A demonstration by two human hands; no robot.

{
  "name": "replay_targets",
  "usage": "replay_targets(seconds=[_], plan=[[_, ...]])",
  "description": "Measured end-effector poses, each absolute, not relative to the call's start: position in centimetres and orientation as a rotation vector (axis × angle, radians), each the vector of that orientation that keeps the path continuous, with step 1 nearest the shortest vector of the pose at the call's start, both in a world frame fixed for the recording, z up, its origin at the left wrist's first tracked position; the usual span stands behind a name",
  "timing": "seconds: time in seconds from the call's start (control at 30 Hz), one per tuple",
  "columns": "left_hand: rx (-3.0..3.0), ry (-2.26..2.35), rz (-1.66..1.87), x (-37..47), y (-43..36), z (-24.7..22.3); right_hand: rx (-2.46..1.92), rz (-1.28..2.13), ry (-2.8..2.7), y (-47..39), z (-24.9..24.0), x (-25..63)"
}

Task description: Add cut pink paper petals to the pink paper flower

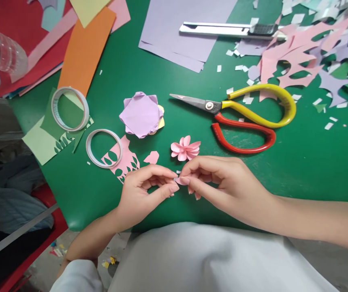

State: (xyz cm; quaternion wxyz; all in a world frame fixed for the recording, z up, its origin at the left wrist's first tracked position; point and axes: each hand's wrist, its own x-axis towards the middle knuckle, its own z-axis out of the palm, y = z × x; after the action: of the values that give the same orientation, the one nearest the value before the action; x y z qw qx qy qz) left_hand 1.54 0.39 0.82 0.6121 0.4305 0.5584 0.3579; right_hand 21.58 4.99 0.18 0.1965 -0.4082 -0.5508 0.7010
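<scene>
Near the table's front edge, my right hand [227, 182] pinches a small pink paper petal [180, 181] between thumb and forefinger. My left hand [146, 188] meets it from the other side, with thumb and forefinger closing on the petal's left end. Just beyond my fingers sits a pink paper flower [185, 148] with several curled petals. A loose pink paper piece [152, 157] lies above my left hand. Pink paper with cut-out holes [128, 156] is partly under a tape roll [89, 152]. Farther back is a folded purple paper flower [141, 114] with yellow paper showing beneath.
Scissors [212, 106] with yellow and red handles lie right of the flowers. Behind them, a utility knife [222, 29] rests across purple sheets [176, 40]. Paper scraps [301, 61] cover the back right. Another tape roll [86, 111], coloured sheets [85, 48] and a bottle [6, 54] occupy the left.
</scene>
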Motion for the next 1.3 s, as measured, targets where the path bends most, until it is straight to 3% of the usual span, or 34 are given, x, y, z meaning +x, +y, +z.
replay_targets(seconds=[0.23, 0.83, 1.3], plan=[[1.252, 1.281, 0.846, 1.24, 0.59, 0.40, -1.110, 1.760, -1.678, 4.84, -0.01, 21.46], [1.155, 1.303, 0.820, 1.53, 0.61, 0.69, -1.088, 1.823, -1.643, 4.95, 0.03, 21.44], [1.288, 1.370, 0.929, 2.15, -0.11, 0.24, -1.020, 1.638, -1.760, 4.43, -0.11, 21.40]])
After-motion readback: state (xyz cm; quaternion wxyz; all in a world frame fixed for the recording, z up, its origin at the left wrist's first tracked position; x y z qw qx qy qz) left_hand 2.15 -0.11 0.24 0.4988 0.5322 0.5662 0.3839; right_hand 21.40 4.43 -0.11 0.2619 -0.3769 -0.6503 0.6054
